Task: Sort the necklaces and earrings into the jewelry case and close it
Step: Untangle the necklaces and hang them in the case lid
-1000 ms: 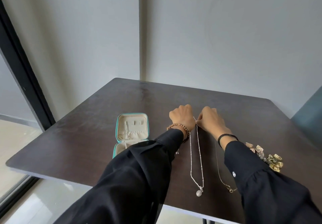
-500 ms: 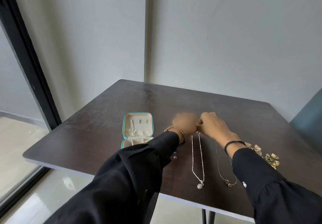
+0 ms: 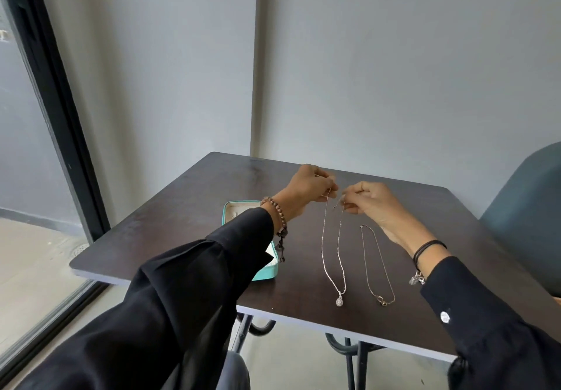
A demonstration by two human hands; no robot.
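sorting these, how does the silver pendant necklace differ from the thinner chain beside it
The silver necklace is pinched at its top by the left hand and right hand; the thinner chain lies untouched. The silver necklace is beaded and longer; the thinner chain looks plain. Both form narrow loops.

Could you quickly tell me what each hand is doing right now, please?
Left hand: closed, pinching one end of the silver pendant necklace.
Right hand: closed, pinching the other end of the same necklace.

On table [image 3: 182, 222]: case [image 3: 226, 216] left, pendant necklace [image 3: 339, 301] middle, second necklace [image 3: 383, 301] just right; chair [image 3: 528, 213] beyond right edge.
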